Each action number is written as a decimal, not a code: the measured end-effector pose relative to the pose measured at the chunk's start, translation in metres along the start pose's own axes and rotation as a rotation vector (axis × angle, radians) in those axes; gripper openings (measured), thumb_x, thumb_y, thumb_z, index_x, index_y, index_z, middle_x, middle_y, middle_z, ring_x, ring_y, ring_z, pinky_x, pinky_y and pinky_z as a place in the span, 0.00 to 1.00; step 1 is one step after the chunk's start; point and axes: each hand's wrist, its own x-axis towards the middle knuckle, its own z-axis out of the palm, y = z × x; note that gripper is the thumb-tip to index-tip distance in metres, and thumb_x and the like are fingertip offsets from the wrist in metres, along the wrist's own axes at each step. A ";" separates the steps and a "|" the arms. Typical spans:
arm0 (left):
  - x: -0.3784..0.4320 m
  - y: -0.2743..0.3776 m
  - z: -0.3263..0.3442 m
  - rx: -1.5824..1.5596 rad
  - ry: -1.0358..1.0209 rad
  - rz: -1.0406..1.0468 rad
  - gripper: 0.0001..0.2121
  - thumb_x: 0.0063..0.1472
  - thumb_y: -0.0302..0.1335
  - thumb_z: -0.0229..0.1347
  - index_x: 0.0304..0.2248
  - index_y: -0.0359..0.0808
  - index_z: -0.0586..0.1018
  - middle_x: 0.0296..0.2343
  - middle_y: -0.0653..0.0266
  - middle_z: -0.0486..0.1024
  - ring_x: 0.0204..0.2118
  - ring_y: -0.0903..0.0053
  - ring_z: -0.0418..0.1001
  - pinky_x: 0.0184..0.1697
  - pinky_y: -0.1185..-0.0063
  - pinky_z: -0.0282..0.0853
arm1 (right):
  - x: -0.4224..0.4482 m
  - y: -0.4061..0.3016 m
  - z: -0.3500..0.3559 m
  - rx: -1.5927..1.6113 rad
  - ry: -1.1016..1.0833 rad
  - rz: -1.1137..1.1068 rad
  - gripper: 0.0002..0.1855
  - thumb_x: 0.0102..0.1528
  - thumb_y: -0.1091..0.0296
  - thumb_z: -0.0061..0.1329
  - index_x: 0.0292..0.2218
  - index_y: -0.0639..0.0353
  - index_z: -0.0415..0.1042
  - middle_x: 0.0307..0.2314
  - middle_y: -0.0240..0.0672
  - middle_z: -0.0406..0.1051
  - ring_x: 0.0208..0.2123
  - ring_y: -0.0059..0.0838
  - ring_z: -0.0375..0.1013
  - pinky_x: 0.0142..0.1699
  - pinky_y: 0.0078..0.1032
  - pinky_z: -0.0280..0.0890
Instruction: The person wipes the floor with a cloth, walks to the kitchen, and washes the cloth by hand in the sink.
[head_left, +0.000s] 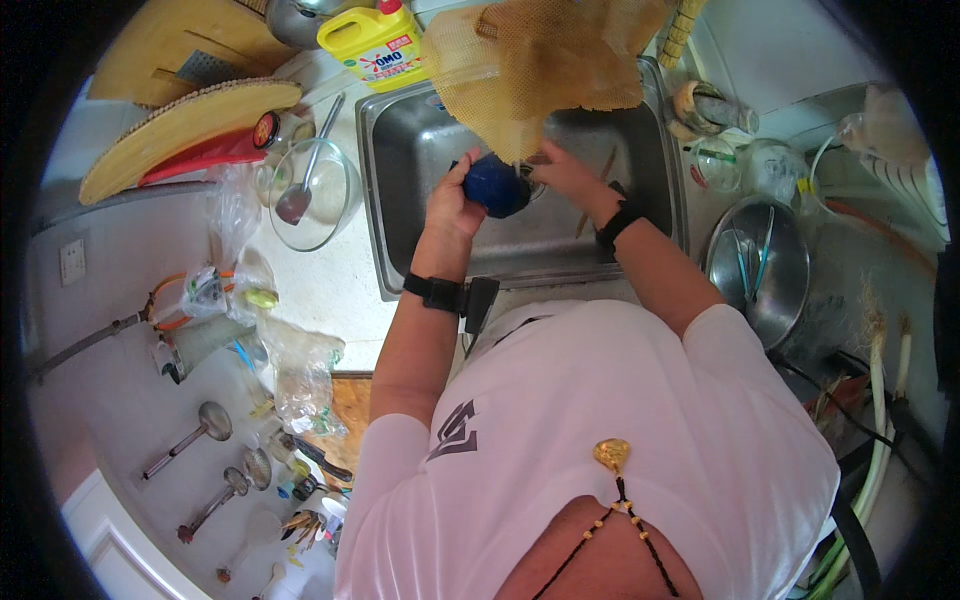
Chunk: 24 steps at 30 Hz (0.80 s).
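Over the stainless steel sink (525, 259), my left hand (456, 196) holds a dark blue rounded object (495, 186), perhaps a bowl or cup; its exact kind is unclear. My right hand (562, 174) is just to the right of it, its fingertips near the object's right side and partly hidden under a hanging tan mesh cloth (487, 82). Whether those fingers hold anything cannot be seen. A thin brown stick (609, 163) lies in the sink, right of my right hand.
Left of the sink, a ladle (294, 201) rests in a glass bowl (322, 195). A yellow detergent jug (379, 49) stands behind the sink. On the right are a metal basin (780, 300) with blue-handled tools and a glass jar (712, 161).
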 end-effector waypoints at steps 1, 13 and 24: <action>0.001 0.003 0.001 0.002 -0.062 0.016 0.14 0.62 0.27 0.50 0.45 0.30 0.73 0.42 0.56 0.73 0.44 0.67 0.71 0.52 0.70 0.64 | 0.001 0.008 0.005 0.004 0.003 0.001 0.18 0.50 0.70 0.51 0.43 0.59 0.66 0.39 0.36 0.68 0.45 0.29 0.68 0.49 0.28 0.63; 0.035 0.002 -0.062 0.208 -0.017 0.066 0.22 0.52 0.23 0.56 0.48 0.33 0.69 0.45 0.56 0.68 0.46 0.63 0.67 0.50 0.64 0.64 | 0.004 -0.019 -0.005 -0.092 0.270 -0.052 0.11 0.49 0.67 0.53 0.32 0.60 0.66 0.26 0.29 0.66 0.30 0.24 0.66 0.37 0.24 0.63; 0.025 -0.033 -0.043 0.235 -0.177 -0.296 0.22 0.61 0.36 0.51 0.51 0.34 0.67 0.44 0.57 0.70 0.46 0.65 0.70 0.49 0.66 0.68 | -0.045 -0.039 0.059 -0.345 0.012 -0.656 0.09 0.50 0.70 0.53 0.32 0.62 0.68 0.25 0.33 0.70 0.22 0.25 0.67 0.28 0.23 0.63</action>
